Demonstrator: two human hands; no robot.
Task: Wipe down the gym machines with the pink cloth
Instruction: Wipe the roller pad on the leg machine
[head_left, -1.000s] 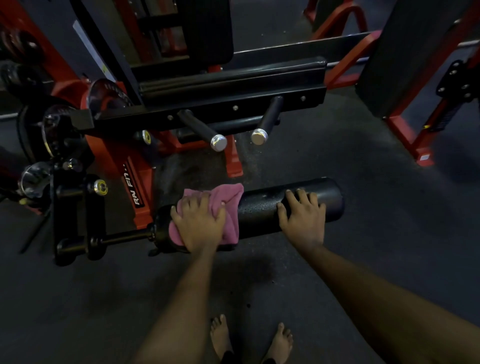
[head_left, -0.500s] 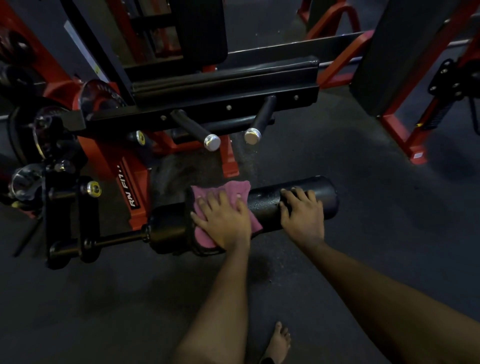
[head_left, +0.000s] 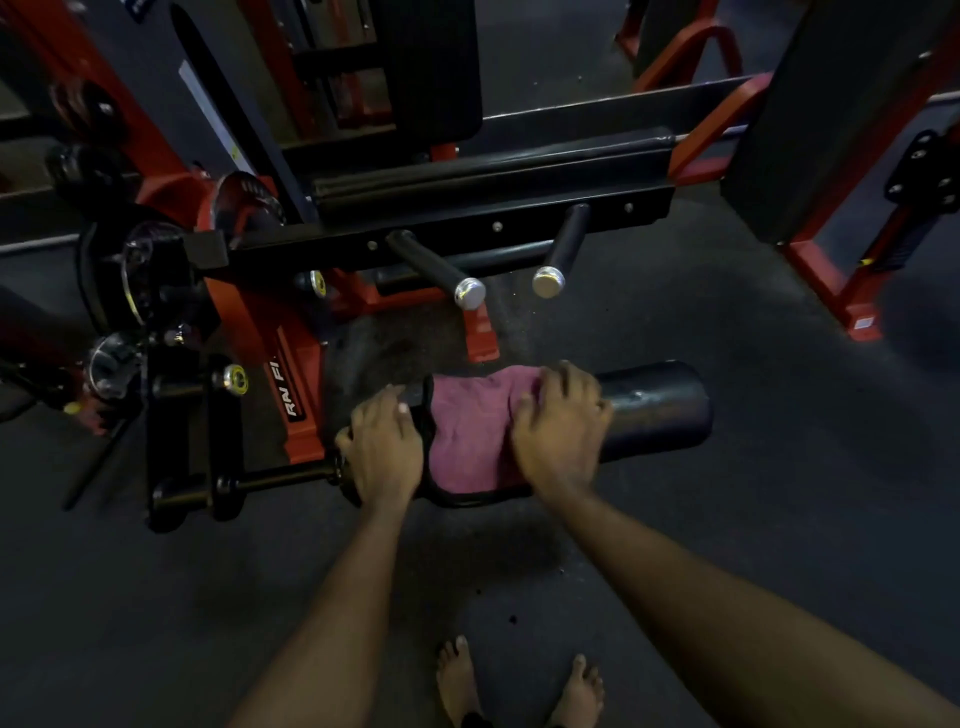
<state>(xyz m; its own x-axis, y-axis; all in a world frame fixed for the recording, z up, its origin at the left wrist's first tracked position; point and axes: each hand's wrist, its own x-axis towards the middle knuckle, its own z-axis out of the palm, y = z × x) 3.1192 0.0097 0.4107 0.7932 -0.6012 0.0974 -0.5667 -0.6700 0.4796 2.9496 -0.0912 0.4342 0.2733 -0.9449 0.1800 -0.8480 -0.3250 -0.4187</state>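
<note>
The floor (head_left: 779, 415) is dark grey speckled matting, with a darker patch (head_left: 483, 551) on the near side of the left hand (head_left: 382, 447) and right hand (head_left: 561, 431). A red foot (head_left: 480, 332) of the machine frame stands on it just beyond the hands. A red base (head_left: 311, 426) with white lettering sits just left of the left hand, and another red frame foot (head_left: 857, 317) stands well off to the right of the right hand. Two bare feet (head_left: 457, 680) are planted on the floor nearer than both hands, between the forearms.
</note>
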